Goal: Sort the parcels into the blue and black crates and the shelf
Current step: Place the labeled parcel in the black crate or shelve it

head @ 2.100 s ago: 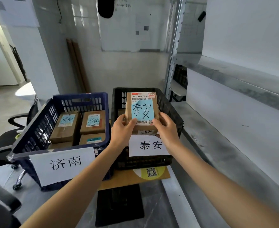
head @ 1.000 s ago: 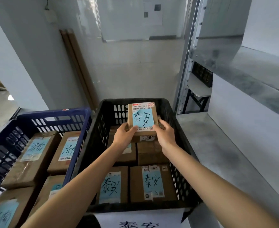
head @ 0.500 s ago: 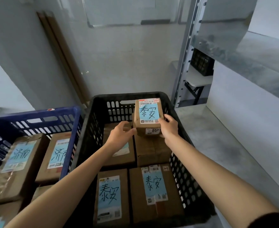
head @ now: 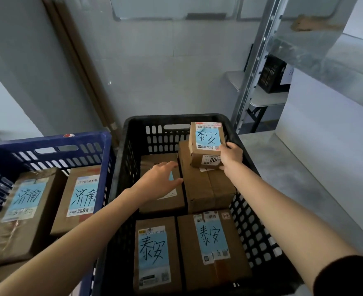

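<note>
The small brown parcel [head: 206, 144], blue handwritten label up, rests on a taped parcel [head: 206, 189] at one o'clock in the black crate [head: 165, 118]. The blue crate [head: 48, 142], at its nine o'clock, holds labelled parcels [head: 78, 201].

Dim, cool light; wide-angle edge warping

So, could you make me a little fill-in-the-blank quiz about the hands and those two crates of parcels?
1. The right hand grips a small parcel at the back of the ____ crate.
2. The left hand, fingers straight, holds ____.
3. The other crate, to the left, with brown parcels inside, is ____ in colour.
Missing words: black; nothing; blue.
</note>
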